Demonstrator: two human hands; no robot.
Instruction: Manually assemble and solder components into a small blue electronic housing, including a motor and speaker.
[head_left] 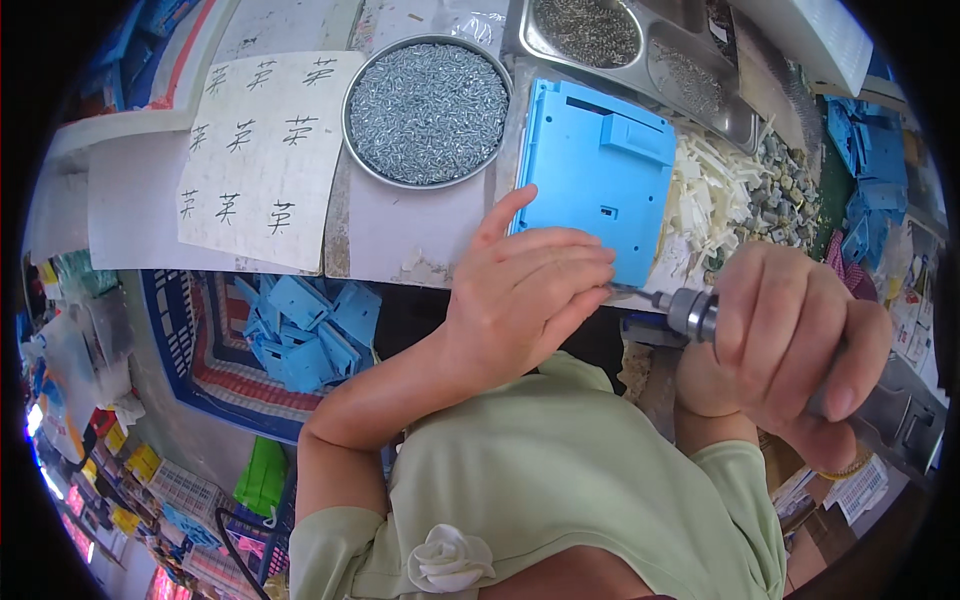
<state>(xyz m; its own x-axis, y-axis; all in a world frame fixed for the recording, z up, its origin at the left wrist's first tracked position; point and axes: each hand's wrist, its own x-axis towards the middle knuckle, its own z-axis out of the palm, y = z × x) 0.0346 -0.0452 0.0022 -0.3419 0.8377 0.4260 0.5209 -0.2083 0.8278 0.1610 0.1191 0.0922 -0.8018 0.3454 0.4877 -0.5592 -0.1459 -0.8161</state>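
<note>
A light blue plastic panel (595, 180), with a raised block and small holes, lies at the table's front edge. My left hand (530, 280) grips its near left corner, one finger along the left side and the others across the near edge. My right hand (790, 350) is closed round a power screwdriver (692, 314), whose body is mostly hidden. The driver's thin bit points left, close to my left fingertips at the panel's near edge. Whatever may be between those fingertips is hidden.
A round metal bowl (345, 125) of small screws stands left of the panel. A steel compartment tray (648, 45) is behind it. White plastic pieces (710, 190) and grey parts (785, 190) lie to the right. A blue basket (165, 325) with more blue panels sits below, left.
</note>
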